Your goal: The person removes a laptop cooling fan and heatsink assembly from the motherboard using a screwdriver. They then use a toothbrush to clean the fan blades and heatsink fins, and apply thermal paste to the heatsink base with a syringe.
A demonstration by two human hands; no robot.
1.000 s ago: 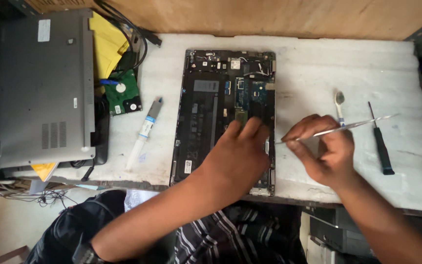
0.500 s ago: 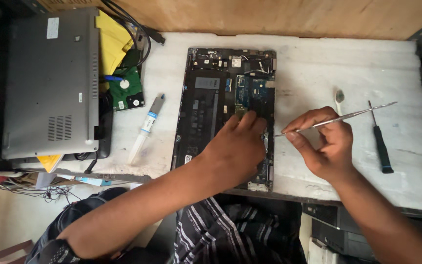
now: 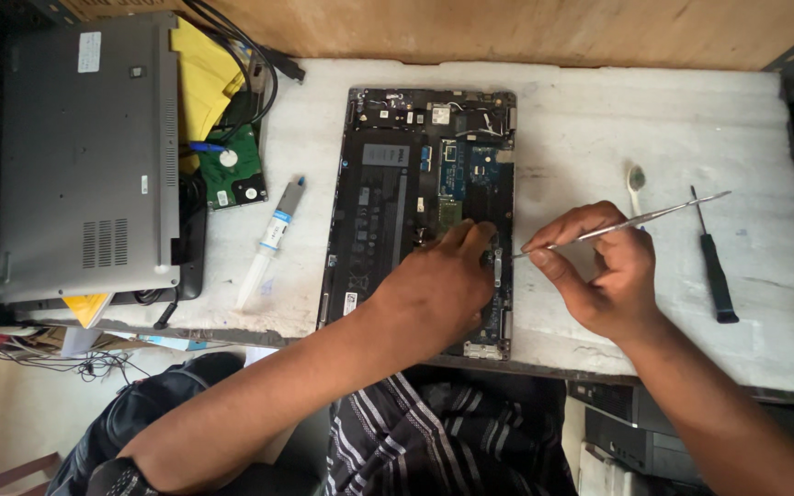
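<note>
An opened laptop base (image 3: pixel 397 193) lies on the white table (image 3: pixel 599 119), its black battery and blue circuit board exposed. My left hand (image 3: pixel 438 285) rests on the lower right part of the base, fingertips pressed onto a part near the board. My right hand (image 3: pixel 599 271) pinches thin metal tweezers (image 3: pixel 636 220), their tips pointing left toward the laptop's right edge, close to my left fingertips. What lies under my left palm is hidden.
A black screwdriver (image 3: pixel 714 262) and a small metal spoon-like tool (image 3: pixel 636 179) lie right of my right hand. A syringe-like tube (image 3: pixel 268 241) lies left of the base. A closed grey laptop (image 3: pixel 85 156), a green drive board (image 3: pixel 232 170), yellow cloth and cables sit at far left.
The tweezers in my right hand have shifted slightly left toward the laptop's edge. My left hand stays on the base; the view has shifted a little.
</note>
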